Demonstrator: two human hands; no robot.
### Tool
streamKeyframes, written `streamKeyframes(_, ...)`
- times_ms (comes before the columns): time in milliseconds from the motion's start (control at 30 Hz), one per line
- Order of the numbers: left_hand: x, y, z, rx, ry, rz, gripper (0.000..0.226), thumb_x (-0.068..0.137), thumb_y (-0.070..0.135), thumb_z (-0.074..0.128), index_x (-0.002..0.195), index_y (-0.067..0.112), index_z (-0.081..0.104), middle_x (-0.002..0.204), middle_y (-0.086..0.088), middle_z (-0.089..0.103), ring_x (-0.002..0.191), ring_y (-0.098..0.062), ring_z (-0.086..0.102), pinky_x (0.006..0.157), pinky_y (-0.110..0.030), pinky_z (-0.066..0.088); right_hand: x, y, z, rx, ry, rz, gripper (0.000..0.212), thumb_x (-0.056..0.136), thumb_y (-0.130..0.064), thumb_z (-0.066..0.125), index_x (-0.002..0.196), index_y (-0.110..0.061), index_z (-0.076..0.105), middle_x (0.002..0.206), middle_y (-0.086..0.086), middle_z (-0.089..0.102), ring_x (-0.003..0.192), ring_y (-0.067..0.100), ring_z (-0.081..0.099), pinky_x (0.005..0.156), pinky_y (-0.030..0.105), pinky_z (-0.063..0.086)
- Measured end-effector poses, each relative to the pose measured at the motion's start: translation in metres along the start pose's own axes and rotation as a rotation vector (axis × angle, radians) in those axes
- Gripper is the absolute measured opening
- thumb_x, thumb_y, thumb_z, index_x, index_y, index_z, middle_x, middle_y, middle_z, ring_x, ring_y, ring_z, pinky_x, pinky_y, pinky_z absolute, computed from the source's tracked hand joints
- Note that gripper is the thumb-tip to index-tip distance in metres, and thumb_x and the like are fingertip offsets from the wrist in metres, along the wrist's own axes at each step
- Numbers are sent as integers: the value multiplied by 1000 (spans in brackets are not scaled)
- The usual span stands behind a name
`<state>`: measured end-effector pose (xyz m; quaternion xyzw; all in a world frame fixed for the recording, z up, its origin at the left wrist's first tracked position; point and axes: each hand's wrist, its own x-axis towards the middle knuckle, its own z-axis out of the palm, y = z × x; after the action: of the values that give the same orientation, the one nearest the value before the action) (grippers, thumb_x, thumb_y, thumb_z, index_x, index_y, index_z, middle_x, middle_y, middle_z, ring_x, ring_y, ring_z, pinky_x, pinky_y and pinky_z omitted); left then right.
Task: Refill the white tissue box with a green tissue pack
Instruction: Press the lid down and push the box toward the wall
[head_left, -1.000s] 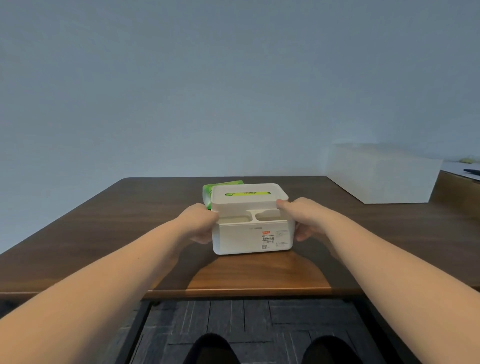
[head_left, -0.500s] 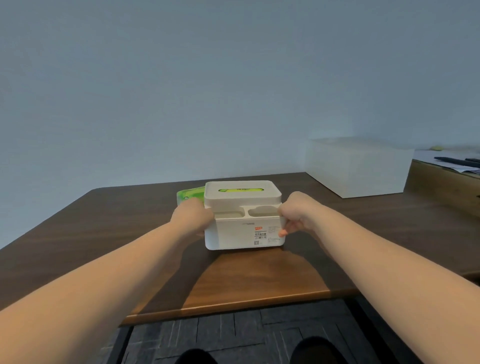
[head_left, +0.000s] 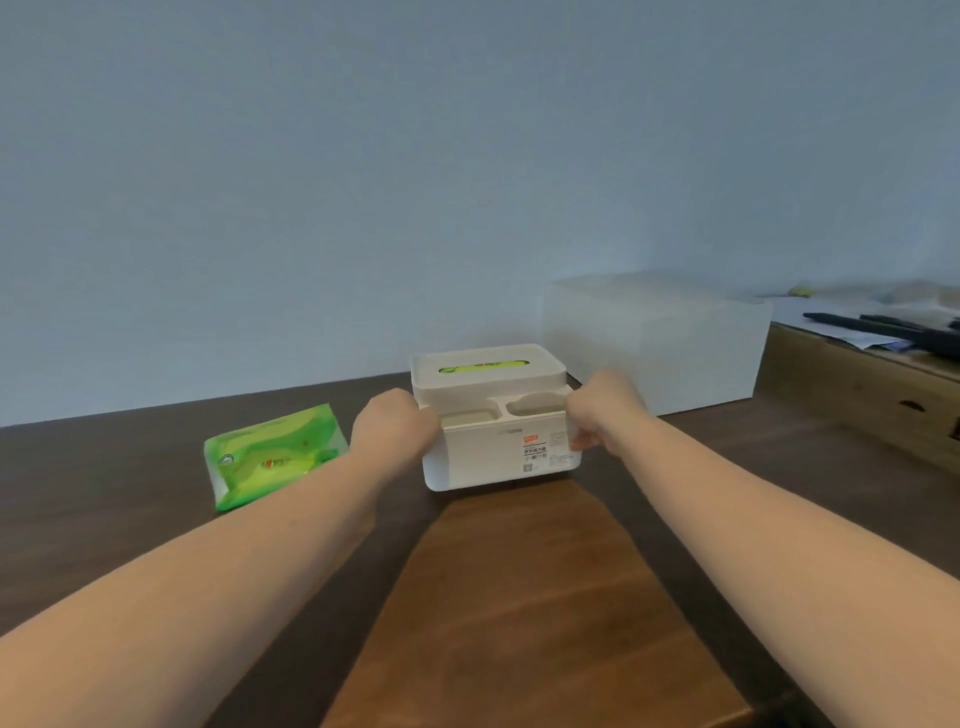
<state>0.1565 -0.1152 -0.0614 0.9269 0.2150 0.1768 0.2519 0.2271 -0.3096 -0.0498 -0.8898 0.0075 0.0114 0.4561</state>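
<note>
The white tissue box (head_left: 496, 457) sits at mid-table, lid on, with green showing through the slot (head_left: 483, 368) in its top. Two shallow compartments are at its front, and a printed label is on its front face. My left hand (head_left: 392, 431) grips the box's left side. My right hand (head_left: 605, 415) grips its right side. The box looks slightly tilted or raised at the front. A green tissue pack (head_left: 275, 454) lies flat on the table to the left of the box, partly behind my left forearm.
A large white box (head_left: 654, 340) stands at the back right of the dark wooden table (head_left: 519, 597). Beyond it, a lighter wooden unit (head_left: 857, 384) carries papers and dark pens (head_left: 883, 330). A plain wall runs behind the table.
The white box has moved right and away from the green pack, which now lies fully exposed at the left. My view has shifted, and both hands keep their hold on the box.
</note>
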Motion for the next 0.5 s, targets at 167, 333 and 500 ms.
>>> streamKeyframes(167,51,21,33,-40,-10,-7,32,87,14,43,55,11,38,60,-2,45,61,-24,44,47,-25,26,54,-1,0,-43,96,20,16,75,9,58,66,-5,55,76,17,70,72,34,72,79,46,60)
streamKeyframes(333,97,36,60,-54,-46,-6,31,87,13,41,56,11,39,64,-5,50,67,-27,48,48,-26,28,98,-5,3,-107,150,59,22,77,5,55,59,-6,51,55,9,60,52,26,62,51,26,50)
streamKeyframes(500,125,46,76,-84,-45,-48,33,90,12,39,56,10,35,77,-20,57,71,-29,47,51,-26,28,135,-10,10,-178,211,23,12,77,-6,52,65,-9,54,81,11,72,80,29,70,48,23,39)
